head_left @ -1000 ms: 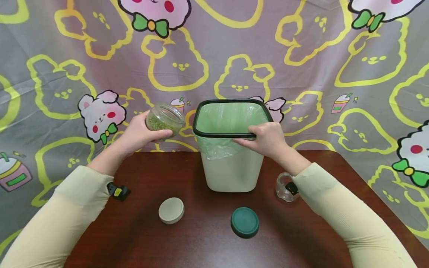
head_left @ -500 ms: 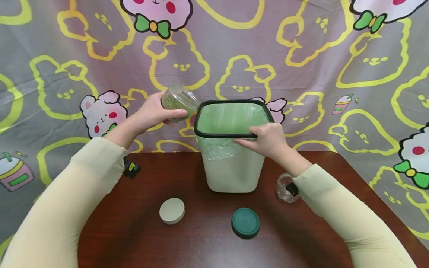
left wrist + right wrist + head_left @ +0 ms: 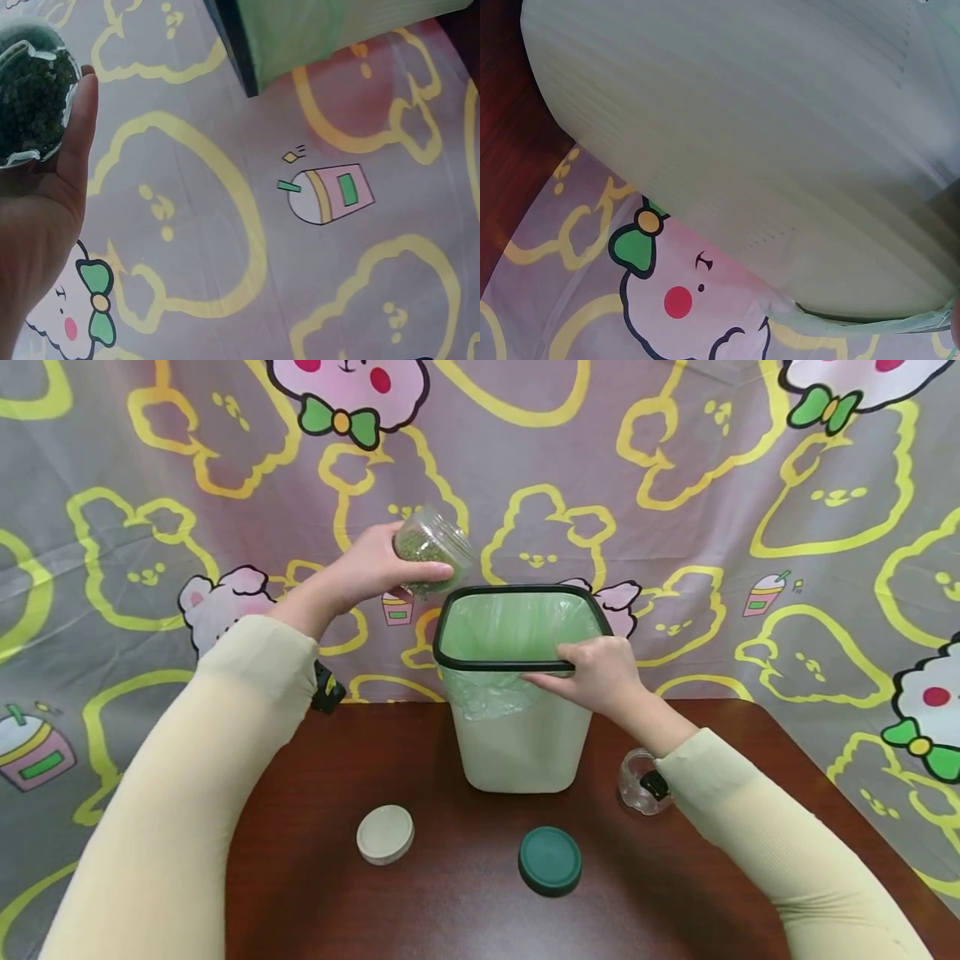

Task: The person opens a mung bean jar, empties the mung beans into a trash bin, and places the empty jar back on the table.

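My left hand (image 3: 378, 564) grips a clear glass jar (image 3: 431, 545) partly filled with small green beans. The jar has no lid and leans with its mouth toward the right, up beside the left rim of the trash can (image 3: 517, 735). In the left wrist view the jar (image 3: 34, 94) shows at the left edge, with the thumb along its side. My right hand (image 3: 600, 672) pinches the can's black rim at the front right corner, thumb below and fingers over it. A pale green plastic bag (image 3: 517, 622) lines the can. The right wrist view is mostly filled by the can's wall (image 3: 742, 127).
A cream lid (image 3: 385, 834) and a dark green lid (image 3: 550, 860) lie on the brown table (image 3: 450, 910) in front of the can. An open glass jar (image 3: 637, 785) stands right of it, partly behind my right sleeve. A patterned cloth (image 3: 675, 468) hangs behind the table.
My left hand has carried the bean jar up and to the right, closer to the can, and tipped it further. My right hand stays on the rim.
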### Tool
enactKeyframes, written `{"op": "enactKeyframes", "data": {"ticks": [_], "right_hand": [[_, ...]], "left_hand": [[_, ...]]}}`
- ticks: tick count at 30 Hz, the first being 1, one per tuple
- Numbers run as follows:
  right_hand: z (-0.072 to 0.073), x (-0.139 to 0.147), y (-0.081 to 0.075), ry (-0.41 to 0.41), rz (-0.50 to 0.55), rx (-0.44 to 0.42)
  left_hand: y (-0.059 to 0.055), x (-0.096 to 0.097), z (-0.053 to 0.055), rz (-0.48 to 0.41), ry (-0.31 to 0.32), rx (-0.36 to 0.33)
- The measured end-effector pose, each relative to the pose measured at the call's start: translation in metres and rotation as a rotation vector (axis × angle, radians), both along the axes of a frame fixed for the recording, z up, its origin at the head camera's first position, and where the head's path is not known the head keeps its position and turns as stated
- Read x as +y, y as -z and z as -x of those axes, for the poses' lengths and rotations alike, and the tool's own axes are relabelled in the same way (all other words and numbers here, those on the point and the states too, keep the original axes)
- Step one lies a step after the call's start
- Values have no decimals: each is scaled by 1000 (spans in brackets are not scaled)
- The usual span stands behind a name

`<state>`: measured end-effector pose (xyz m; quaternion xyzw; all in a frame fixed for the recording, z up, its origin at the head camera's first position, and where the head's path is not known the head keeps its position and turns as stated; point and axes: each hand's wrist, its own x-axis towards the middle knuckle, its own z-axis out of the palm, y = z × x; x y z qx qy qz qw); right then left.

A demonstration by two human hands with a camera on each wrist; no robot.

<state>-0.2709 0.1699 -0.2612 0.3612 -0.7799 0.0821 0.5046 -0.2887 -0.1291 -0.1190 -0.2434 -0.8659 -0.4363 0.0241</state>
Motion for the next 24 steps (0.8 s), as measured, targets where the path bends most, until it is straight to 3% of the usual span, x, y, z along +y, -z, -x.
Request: {"op": "enactKeyframes", "data": {"ticks": [12, 24], "right_hand": [[0, 0, 1, -1, 15, 4], [1, 0, 2, 2, 12, 3]], "left_hand": [[-18, 27, 12, 71, 23, -11], [-8, 36, 19, 180, 21, -64]]}}
